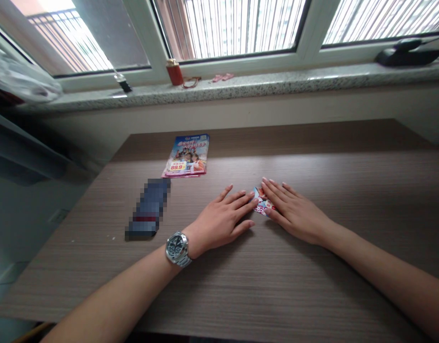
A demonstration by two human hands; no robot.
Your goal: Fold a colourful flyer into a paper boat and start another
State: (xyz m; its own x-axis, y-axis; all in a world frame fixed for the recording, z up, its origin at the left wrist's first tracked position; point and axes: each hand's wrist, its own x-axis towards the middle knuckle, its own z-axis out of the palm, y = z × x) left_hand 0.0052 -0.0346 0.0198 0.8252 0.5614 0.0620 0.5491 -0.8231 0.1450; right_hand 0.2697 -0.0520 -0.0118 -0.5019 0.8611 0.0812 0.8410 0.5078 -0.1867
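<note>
A small piece of colourful printed paper [263, 206], seemingly folded, lies on the wooden table [241, 286]. My right hand [294, 209] rests flat over its right part, fingers stretched out, so its full outline is hidden. My left hand [226, 216] lies palm down just to the left, fingers spread, with fingertips touching the paper's left edge. A silver wristwatch [177, 248] is on my left wrist. Neither hand grips anything.
A stack of printed flyers [187, 157] lies toward the table's far left. Nearer stands a pixelated dark blue flat object [148, 209]. On the granite windowsill [276, 83] are a red cylindrical container [174, 73], pink bits [223, 77] and a black device [408, 55].
</note>
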